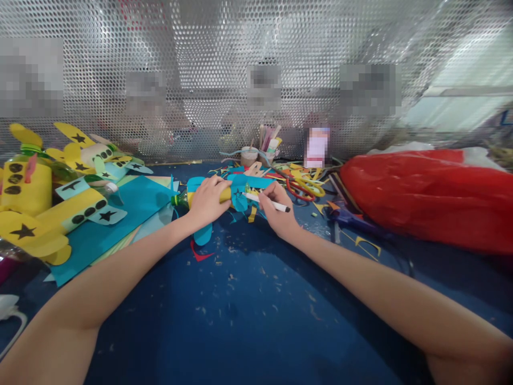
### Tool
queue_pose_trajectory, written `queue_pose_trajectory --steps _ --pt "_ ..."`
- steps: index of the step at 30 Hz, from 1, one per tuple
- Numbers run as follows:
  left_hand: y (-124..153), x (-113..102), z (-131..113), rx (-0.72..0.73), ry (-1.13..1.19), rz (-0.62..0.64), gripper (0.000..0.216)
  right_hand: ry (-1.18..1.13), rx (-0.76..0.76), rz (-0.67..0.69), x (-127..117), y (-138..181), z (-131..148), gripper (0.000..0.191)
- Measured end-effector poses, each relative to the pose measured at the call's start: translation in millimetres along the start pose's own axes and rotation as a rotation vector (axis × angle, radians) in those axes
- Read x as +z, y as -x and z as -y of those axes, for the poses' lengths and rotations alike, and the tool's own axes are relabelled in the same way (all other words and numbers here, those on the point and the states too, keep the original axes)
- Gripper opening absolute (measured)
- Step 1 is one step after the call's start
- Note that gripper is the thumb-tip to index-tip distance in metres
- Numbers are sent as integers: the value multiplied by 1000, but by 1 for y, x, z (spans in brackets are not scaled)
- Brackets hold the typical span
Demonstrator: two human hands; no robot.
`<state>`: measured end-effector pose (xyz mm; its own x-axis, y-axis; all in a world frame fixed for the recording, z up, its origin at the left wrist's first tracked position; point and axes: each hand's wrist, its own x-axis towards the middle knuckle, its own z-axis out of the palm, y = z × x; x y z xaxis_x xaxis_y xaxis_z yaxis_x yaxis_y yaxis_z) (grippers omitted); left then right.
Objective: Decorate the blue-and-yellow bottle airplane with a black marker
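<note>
A bottle plane with a yellow body and blue paper wings (236, 195) lies on the dark blue table (248, 310) in the middle. My left hand (208, 200) is wrapped over its body, near the green cap at the left end. My right hand (276, 214) pinches a white marker (266, 202) with a black tip pointing right, its other end touching the blue wing. A blue paper piece (203, 234) sticks out below my left hand.
Finished yellow bottle planes (52, 203) with black stars lie on teal paper sheets (132, 208) at left. A red plastic bag (428, 192) fills the right. Scissors (304, 187), paper scraps and a cup of sticks (250, 155) sit behind, before a perforated metal screen (256, 64).
</note>
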<state>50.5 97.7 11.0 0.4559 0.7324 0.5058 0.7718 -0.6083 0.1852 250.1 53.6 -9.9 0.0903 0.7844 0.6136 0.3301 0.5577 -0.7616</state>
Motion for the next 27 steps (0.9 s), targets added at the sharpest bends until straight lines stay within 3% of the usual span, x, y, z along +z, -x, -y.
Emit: queue_pose_trajectory --steps 27 --pt "0 -2 -2 -8 -18 3 44 -8 15 90 2 -1 -2 19"
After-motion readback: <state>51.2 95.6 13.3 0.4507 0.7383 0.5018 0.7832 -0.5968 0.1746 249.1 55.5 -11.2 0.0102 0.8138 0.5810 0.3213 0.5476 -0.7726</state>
